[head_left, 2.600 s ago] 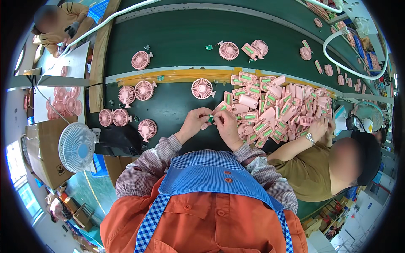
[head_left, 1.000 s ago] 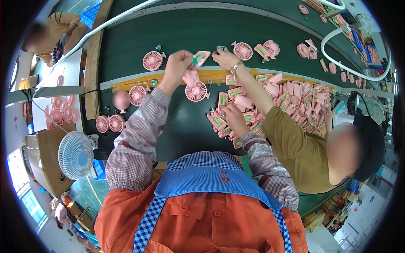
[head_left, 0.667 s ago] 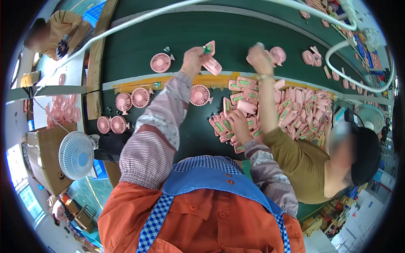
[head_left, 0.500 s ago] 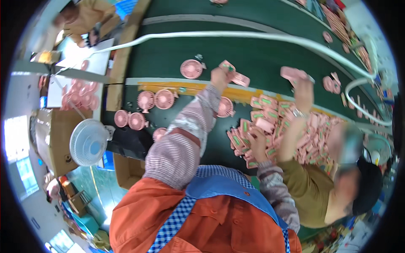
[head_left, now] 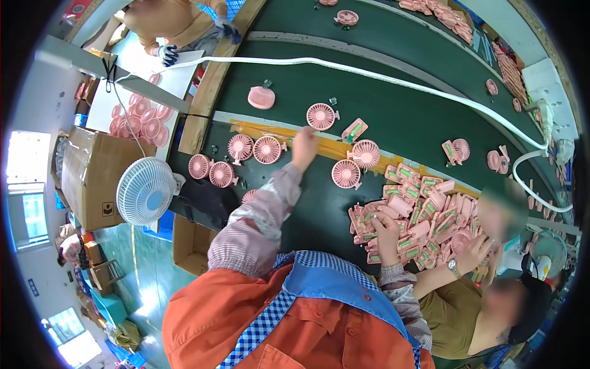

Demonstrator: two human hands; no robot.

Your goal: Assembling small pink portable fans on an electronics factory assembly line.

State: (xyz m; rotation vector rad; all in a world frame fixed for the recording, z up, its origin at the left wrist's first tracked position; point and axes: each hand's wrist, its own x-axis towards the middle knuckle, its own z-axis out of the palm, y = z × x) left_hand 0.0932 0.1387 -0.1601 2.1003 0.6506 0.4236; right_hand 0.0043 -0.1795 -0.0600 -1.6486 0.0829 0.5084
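Note:
My left hand (head_left: 304, 147) reaches over the yellow-taped edge of the green conveyor, just below a round pink fan head (head_left: 321, 115). Its fingers are blurred and point down, so I cannot tell if they hold anything. A pink handle piece with a green part inside (head_left: 354, 130) lies on the belt to its right. Two more fan heads, one of them on the tape (head_left: 365, 154) and one below it (head_left: 346, 174), are nearby. My right hand (head_left: 386, 237) pinches something too small to make out, above a pile of pink handle pieces (head_left: 424, 215).
Several fan heads (head_left: 268, 149) sit left of my left arm. A co-worker's hand with a watch (head_left: 470, 255) is at the pile's right side. A white cable (head_left: 369, 69) crosses above the belt. A white desk fan (head_left: 146, 190) and a cardboard box (head_left: 92, 178) stand left.
The handle piece that was in my left hand now lies on the belt, and that hand has moved left of it. The co-worker's hand has drawn back from the belt. The view has shifted.

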